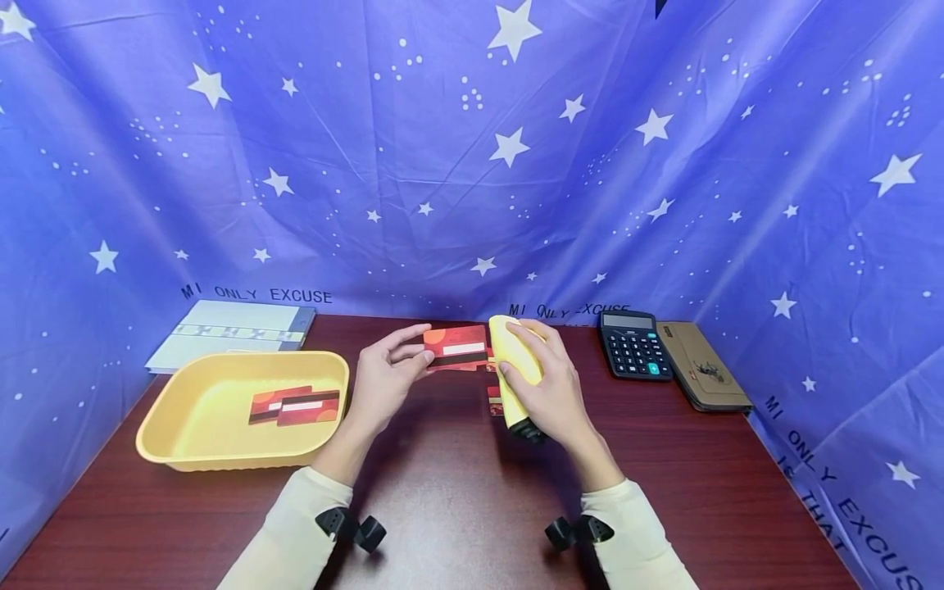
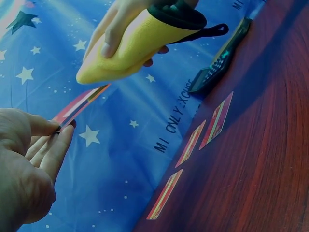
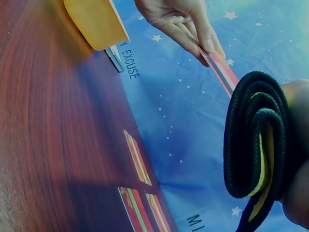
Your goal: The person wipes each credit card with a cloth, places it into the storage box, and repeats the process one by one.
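Nearest my feed, I am seeing two cream fabric sleeves (image 1: 283,533) crossing a glossy reddish-brown wooden table (image 1: 450,508). The left hand (image 1: 382,375) is pinching a flat red rectangular card (image 1: 456,346) between thumb and curled fingers, holding it above the table. The right hand (image 1: 549,378) is gripping a folded yellow bundle with a black knitted edge (image 2: 130,53), its tip hovering just beside the card; I am not telling whether they touch. Three red striped cards (image 2: 165,194) are lying below on the table. On the left, a yellow plastic basin (image 1: 202,414) is holding two overlapping red cards (image 1: 310,407). Farther off, a black calculator (image 1: 637,348) is sitting by a brown notebook (image 1: 704,369), and a violet-blue starred curtain (image 1: 442,123) is hanging behind.
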`<act>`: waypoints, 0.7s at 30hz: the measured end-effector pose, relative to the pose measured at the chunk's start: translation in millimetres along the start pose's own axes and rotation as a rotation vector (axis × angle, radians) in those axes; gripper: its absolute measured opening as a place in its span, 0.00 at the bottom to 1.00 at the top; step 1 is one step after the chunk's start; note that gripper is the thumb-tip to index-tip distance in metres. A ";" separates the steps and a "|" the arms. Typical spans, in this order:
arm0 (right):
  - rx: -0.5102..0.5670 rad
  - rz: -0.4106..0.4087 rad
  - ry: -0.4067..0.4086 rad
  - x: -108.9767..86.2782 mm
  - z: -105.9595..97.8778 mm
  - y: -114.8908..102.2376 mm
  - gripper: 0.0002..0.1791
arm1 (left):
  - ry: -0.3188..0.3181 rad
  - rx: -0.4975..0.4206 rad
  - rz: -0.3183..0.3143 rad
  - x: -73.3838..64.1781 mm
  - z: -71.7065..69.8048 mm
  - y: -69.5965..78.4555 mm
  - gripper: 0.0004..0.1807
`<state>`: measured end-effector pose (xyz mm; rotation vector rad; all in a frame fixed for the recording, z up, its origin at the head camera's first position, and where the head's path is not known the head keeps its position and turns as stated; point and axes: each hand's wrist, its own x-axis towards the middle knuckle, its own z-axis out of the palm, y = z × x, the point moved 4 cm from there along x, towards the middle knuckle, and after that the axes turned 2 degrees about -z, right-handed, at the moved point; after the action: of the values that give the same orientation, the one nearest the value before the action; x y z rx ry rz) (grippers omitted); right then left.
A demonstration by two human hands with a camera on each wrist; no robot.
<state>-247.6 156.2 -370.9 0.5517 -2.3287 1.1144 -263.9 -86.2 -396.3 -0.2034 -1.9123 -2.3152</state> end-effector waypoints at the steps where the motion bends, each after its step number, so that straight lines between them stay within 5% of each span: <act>1: 0.001 -0.002 -0.005 0.0 1.5 -1.0 0.32 | -0.001 0.001 0.000 0.1 0.2 -0.2 0.23; 21: -0.023 -0.029 -0.040 -2.8 20.0 -10.1 0.32 | -0.071 -0.027 -0.011 -4.3 9.1 0.4 0.24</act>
<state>-245.0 134.7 -377.4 0.6023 -2.3572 1.0720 -259.5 -77.2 -395.0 -0.2825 -1.9195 -2.3723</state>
